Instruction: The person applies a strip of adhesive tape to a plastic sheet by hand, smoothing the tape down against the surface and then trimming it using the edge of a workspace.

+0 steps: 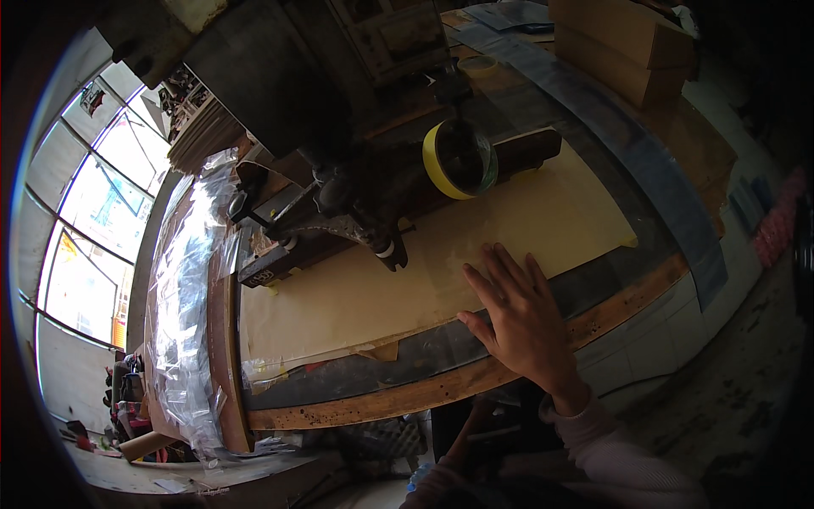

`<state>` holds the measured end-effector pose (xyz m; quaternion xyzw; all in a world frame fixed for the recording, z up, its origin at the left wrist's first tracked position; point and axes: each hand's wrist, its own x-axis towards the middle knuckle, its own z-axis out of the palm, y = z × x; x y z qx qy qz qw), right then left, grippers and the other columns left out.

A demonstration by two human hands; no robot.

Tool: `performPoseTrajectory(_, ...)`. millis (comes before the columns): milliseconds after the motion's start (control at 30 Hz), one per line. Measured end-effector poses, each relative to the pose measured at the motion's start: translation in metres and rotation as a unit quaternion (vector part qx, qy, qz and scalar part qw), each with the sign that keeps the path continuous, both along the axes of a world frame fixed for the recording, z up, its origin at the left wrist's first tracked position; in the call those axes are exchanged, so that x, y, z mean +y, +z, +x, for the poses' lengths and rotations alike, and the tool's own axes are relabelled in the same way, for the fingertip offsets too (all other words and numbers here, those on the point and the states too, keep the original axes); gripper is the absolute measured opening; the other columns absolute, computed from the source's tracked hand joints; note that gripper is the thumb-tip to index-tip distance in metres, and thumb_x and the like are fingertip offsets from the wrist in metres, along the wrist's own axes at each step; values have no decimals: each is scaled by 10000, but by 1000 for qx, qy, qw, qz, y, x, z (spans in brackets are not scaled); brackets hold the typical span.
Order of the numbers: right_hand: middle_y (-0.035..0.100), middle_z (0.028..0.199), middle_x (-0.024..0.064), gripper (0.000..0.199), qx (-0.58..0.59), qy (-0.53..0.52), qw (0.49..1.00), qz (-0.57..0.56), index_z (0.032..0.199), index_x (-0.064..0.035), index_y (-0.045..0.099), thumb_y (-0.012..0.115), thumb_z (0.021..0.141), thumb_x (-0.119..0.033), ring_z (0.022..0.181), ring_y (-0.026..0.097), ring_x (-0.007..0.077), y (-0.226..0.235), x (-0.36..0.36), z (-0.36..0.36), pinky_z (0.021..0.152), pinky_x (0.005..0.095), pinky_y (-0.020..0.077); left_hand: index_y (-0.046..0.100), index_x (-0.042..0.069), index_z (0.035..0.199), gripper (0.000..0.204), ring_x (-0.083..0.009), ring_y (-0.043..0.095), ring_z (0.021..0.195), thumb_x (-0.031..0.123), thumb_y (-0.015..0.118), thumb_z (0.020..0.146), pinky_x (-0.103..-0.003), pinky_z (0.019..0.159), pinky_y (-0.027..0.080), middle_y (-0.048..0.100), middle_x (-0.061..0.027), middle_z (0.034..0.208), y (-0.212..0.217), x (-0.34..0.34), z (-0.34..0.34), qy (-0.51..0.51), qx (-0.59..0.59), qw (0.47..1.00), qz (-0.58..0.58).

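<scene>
My right hand lies open, fingers spread, over the near right part of a pale tan sheet on the dark worktop. Its fingertips seem to rest on the sheet. Low at the table's front edge, my left hand is in deep shadow, its fingers hidden. Along the sheet's far side runs a dark bar. A roll of yellow tape stands on edge on that bar. To the left of the roll, a dark machine head reaches down over the sheet, with a small pronged foot at its end.
A wooden strip edges the table's front. Clear plastic bags are heaped at the left, near bright windows. Blue-grey sheeting drapes over the right side, beside a cardboard box. Another tape roll lies farther back.
</scene>
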<state>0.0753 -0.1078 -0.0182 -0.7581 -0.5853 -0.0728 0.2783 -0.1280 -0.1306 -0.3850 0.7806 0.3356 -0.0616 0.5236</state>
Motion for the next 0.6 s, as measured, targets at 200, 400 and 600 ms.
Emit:
performPoseTrajectory(200,475,1324,205,516,-5,-1,1000,2,1248,-43,533,604,877,-395,1304,407,315,-1,0,-1,1073,542,302,579,-25,1108,290,-281,638,992,125,560,860,-375,796,508,653,-172,1030,-2,1,2,1,-2,1000,4)
performPoseTrajectory(400,483,1316,205,511,-11,-2,1000,12,1241,-42,536,612,873,-389,1296,417,316,-3,0,-1,1069,541,309,578,-25,1106,287,-282,639,989,133,555,867,-376,790,510,653,-173,1025,-1,3,2,-3,-6,1000,19)
performPoseTrajectory(600,495,1299,222,492,-15,-3,1000,27,1226,-36,539,616,873,-370,1279,437,327,-5,0,0,1065,535,316,577,-26,1104,285,-284,640,985,141,551,875,-377,783,511,653,-174,1020,1,7,8,-6,-13,998,63)
